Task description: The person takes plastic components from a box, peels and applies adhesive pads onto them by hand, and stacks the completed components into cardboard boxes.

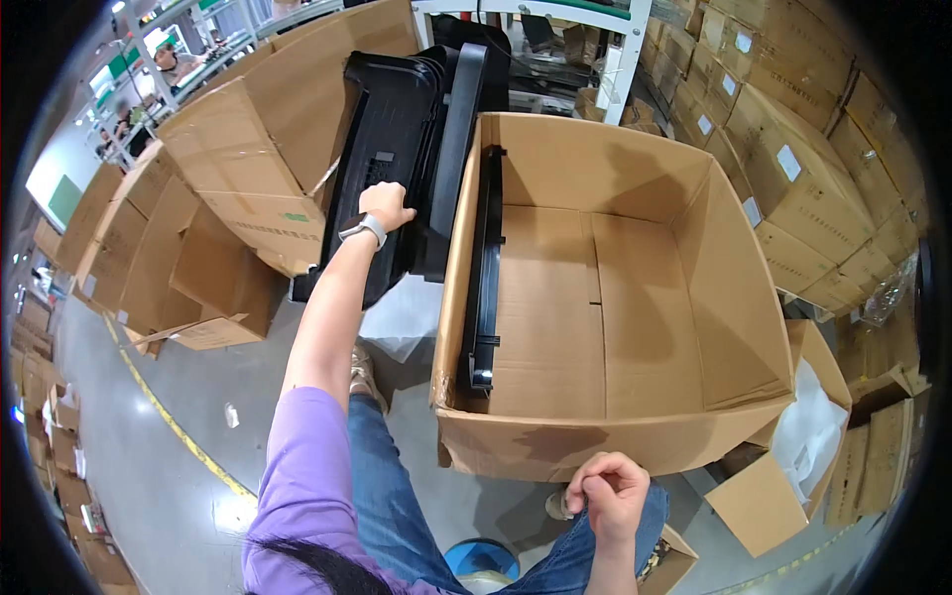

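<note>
Left of the big cardboard box [615,436], several long black plastic panels [372,119] stand side by side, leaning at a slant. My left hand [389,206], with a pale band on its wrist, is closed at the edge of one of them; its fingertips are hidden. Inside the open box, a narrow black plastic panel [489,268] stands upright along the left wall. My right hand [610,488] is just in front of the box's near side, above my knee. Its fingers are curled, and I see nothing in them.
Stacked sealed cartons [803,178] rise on the right. An open carton with white wrapping [808,426] stands right of the box. More open cartons [213,268] are at left, beside a yellow floor line [169,416]. A white metal rack [627,64] is behind. People sit far left.
</note>
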Demonstrator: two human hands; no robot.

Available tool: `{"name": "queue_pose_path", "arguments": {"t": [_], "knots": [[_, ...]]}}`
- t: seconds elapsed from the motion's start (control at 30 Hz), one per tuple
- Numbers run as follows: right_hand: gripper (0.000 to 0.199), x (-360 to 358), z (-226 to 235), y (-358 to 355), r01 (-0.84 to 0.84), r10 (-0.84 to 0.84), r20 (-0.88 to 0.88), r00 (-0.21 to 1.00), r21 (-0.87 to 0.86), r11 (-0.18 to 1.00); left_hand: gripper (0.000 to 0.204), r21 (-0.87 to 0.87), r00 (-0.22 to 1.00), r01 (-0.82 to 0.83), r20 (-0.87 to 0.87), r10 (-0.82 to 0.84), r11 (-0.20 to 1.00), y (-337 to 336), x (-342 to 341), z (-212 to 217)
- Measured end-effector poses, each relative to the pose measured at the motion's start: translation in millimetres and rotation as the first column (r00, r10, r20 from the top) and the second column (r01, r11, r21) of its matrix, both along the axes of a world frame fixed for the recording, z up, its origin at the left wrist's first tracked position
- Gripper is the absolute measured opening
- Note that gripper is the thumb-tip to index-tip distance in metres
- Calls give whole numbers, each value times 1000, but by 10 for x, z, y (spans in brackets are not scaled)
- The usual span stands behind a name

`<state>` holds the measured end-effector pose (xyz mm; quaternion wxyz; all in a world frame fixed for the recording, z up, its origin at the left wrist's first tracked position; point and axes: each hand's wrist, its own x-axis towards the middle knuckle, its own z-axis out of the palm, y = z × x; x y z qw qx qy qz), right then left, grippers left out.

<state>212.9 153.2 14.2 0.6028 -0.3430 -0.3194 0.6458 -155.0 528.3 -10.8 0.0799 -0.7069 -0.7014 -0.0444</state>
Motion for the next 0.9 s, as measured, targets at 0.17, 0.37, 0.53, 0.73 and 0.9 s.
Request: {"name": "queue_pose_path", "arguments": {"t": [0.17, 0.37, 0.53, 0.73, 0.9], "knots": [[7, -82, -155, 201, 36, -14, 232, 973, -90, 995, 25, -82, 996, 56, 75, -50, 995, 234, 51, -647], [9, -163, -116, 365, -8, 25, 398, 917, -43, 999, 31, -20, 930, 140, 347, -124, 990, 798, 693, -1182], [10, -111, -180, 495, -25, 20, 491, 871, 4, 1000, 34, -113, 823, 115, 567, -31, 987, 726, 820, -1673], [10, -76, -219, 499, -76, 42, 502, 864, 46, 996, 30, -98, 833, 50, 552, 12, 994, 801, 504, -1948], [10, -150, -231, 536, -74, 23, 540, 841, 74, 995, 31, -74, 869, 45, 495, -3, 996, 694, 323, -1960]]}}
